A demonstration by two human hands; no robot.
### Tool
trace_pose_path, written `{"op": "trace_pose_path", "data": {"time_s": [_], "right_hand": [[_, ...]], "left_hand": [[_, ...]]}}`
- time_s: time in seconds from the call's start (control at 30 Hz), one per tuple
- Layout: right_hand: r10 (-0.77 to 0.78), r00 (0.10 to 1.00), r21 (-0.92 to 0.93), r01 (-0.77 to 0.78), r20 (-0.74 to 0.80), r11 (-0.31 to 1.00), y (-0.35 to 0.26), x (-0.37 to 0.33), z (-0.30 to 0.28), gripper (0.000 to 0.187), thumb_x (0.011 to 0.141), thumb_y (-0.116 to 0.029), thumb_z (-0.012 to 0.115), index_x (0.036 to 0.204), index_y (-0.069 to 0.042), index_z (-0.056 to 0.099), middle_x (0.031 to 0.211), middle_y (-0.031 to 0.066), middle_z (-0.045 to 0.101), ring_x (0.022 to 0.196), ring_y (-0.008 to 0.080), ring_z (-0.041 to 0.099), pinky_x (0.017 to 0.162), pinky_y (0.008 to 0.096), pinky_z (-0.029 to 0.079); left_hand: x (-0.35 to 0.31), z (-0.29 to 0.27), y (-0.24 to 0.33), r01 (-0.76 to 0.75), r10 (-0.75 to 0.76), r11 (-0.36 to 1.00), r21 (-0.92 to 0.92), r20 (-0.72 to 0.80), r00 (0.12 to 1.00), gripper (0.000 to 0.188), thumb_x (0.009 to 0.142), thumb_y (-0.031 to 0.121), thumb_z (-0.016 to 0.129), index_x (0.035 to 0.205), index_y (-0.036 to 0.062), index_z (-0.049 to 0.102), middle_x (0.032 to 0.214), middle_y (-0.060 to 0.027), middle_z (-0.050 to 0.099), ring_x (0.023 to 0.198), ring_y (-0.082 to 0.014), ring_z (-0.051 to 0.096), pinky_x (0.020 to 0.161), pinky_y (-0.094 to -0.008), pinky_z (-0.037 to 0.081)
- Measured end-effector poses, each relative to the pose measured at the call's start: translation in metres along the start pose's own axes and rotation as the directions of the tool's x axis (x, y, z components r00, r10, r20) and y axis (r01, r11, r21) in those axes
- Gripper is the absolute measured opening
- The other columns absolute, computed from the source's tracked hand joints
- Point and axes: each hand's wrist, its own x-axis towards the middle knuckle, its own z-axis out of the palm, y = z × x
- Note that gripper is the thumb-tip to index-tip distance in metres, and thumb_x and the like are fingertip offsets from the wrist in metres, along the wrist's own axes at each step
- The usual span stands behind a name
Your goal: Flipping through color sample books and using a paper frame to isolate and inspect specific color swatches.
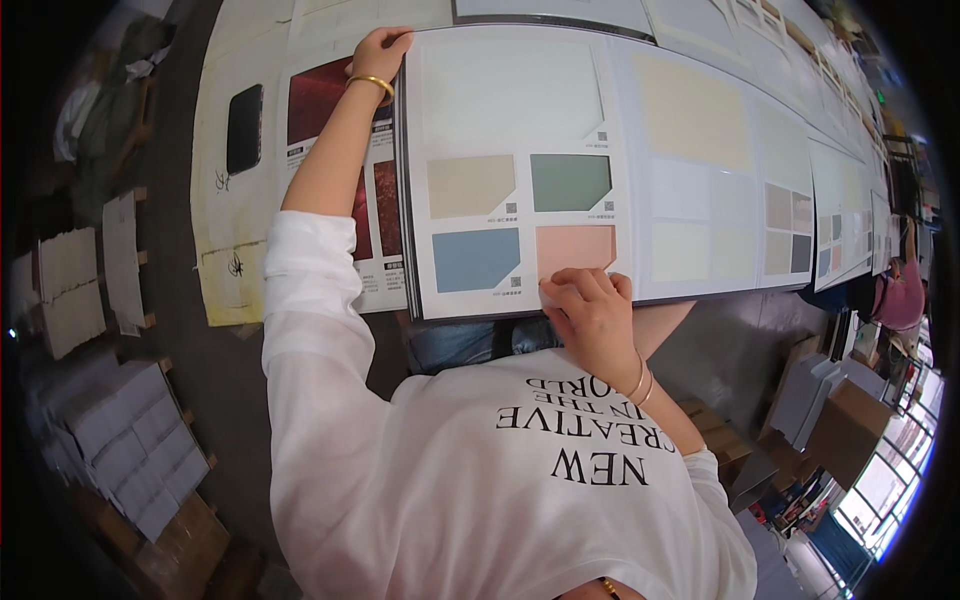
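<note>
A large white sample board [475, 133] with coloured swatches lies in front of me on the table. My left hand [378, 55] is closed over its far left corner. On the near side, my right hand [592, 312] has its fingers drawn together at the lower edge of a pink swatch [577, 244]; what is between the fingertips is hidden. A blue swatch [476, 260], a beige swatch [471, 186] and a green swatch [571, 182] sit around it. Above these is a big pale panel [510, 90].
A dark phone [244, 130] rests on the yellowish table surface [215, 215] at the left. Dark red printed sheets [318, 103] show beside my left forearm. More boards with pale swatches [692, 110] extend rightward. Stacked white sheets [140, 440] and cardboard boxes [850, 432] stand on the floor.
</note>
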Motion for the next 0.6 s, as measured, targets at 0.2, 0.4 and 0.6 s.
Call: {"op": "trace_pose_path", "data": {"time_s": [0.2, 0.4, 0.6], "right_hand": [[-0.038, 0.999, -0.059, 0.037, -0.023, 0.998, 0.0, 0.033, -0.03, 0.069, 0.081, -0.023, 0.076, 0.143, -0.007, 0.049, 0.137, 0.0105, 0.055, 0.125, 0.0263, 0.052, 0.099, 0.0436, 0.037], [-0.113, 0.991, -0.115, 0.105, -0.066, 0.988, 0.026, 0.143, 0.002, 0.073, 0.095, -0.04, 0.06, 0.151, 0.0, 0.034, 0.158, 0.0182, 0.036, 0.148, 0.0337, 0.031, 0.118, 0.051, 0.026], [-0.09, 0.991, -0.258, 0.063, -0.094, 0.964, 0.032, 0.255, 0.064, 0.084, 0.097, -0.056, 0.048, 0.151, 0.006, 0.032, 0.159, 0.0219, 0.032, 0.15, 0.0354, 0.027, 0.12, 0.0551, 0.019]], "left_hand": [[-0.026, -0.002, 0.029, 0.07, -0.066, 0.966, -0.25, 0.023, 0.998, 0.04, 0.104, 0.039, 0.042, 0.112, 0.0199, 0.077, 0.104, 0.0038, 0.073, 0.1, -0.0082, 0.063, 0.099, -0.025, 0.038], [-0.027, -0.001, 0.018, 0.057, -0.056, 0.968, -0.244, 0.011, 0.998, 0.031, 0.097, 0.041, 0.061, 0.112, 0.0188, 0.077, 0.103, 0.0029, 0.074, 0.098, -0.0064, 0.063, 0.095, -0.0228, 0.04], [-0.031, 0.006, 0.031, 0.089, -0.096, 0.993, -0.08, -0.086, 0.992, 0.028, 0.092, 0.043, 0.067, 0.107, 0.0228, 0.078, 0.101, 0.0025, 0.076, 0.1, -0.0096, 0.067, 0.101, -0.0257, 0.035]]}}
